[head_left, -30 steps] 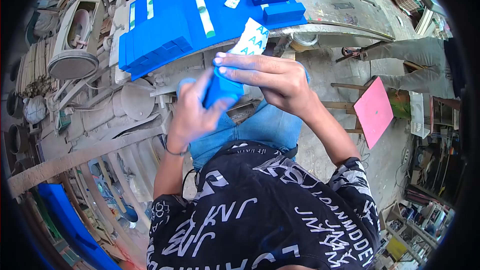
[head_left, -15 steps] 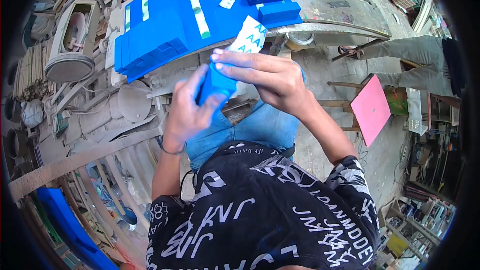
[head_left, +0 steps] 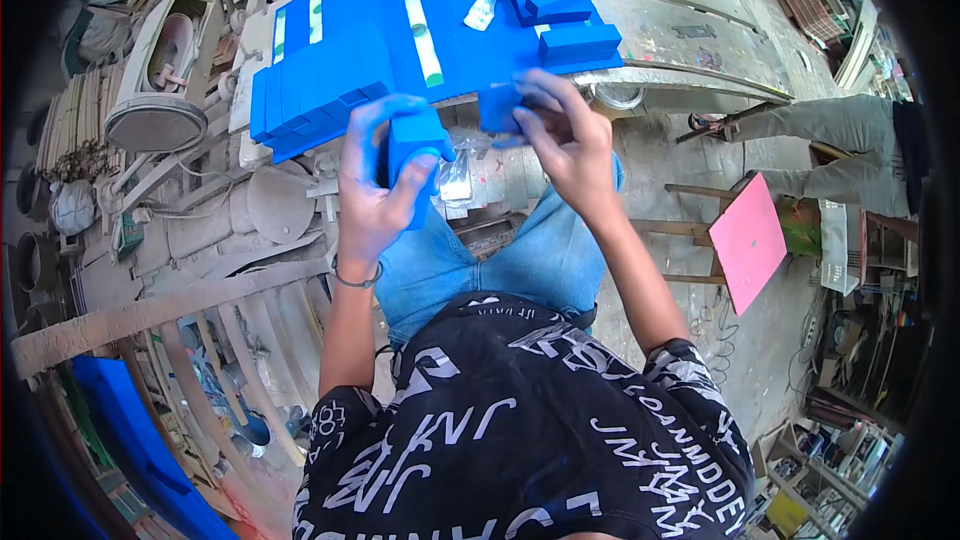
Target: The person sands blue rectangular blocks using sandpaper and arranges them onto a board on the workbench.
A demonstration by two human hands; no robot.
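My left hand (head_left: 372, 172) is wrapped round a blue block (head_left: 415, 136) above my lap. To its right, my right hand (head_left: 568, 140) pinches a small blue piece (head_left: 499, 108) near the table's front edge; motion blurs it. A blue board (head_left: 455, 40) lies on the table, bearing a row of blue blocks (head_left: 320, 90) at its front left and several loose blue blocks at the right. White and green printed strips (head_left: 422, 35) lie on the board. A clear wrapper (head_left: 456, 180) shows beyond my lap, between my hands.
A wooden table (head_left: 690, 40) extends right behind the board. A pink panel (head_left: 748, 243) stands right on wooden legs. Another person's legs (head_left: 850, 130) are at the far right. Wooden frames (head_left: 160, 65) and a slatted rail (head_left: 170, 320) are on the left.
My hands have moved apart, my right hand going right. The white printed sheet between them no longer shows; a small blue piece is now in my right hand, apart from the block.
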